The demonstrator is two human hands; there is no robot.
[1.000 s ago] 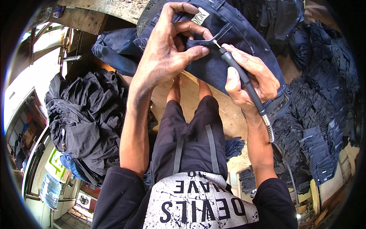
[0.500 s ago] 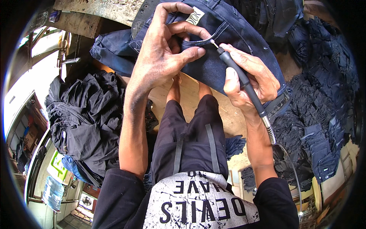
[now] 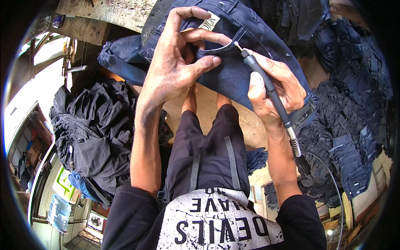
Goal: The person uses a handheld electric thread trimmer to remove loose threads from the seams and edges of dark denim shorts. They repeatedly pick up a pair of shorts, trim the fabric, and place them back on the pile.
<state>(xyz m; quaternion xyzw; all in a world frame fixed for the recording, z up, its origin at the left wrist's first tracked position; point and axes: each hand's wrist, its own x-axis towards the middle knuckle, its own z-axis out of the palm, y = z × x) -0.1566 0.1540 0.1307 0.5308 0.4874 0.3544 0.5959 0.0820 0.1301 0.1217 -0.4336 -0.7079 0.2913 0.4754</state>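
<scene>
The slim black tool (image 3: 268, 89) moved slightly right, gripped by right hand (image 3: 288, 89); left hand (image 3: 177, 62), thumb and forefinger apart, touches dark-blue denim (image 3: 233, 73).

White-printed black shirt (image 3: 216, 223), dark shorts (image 3: 206, 150)

It looks like a garment workshop: crumpled black fabric (image 3: 93, 137) heaped at nine o'clock, dark-blue denim garments (image 3: 352, 160) piled at three, a black pen-shaped tool (image 3: 271, 88) at two.
</scene>
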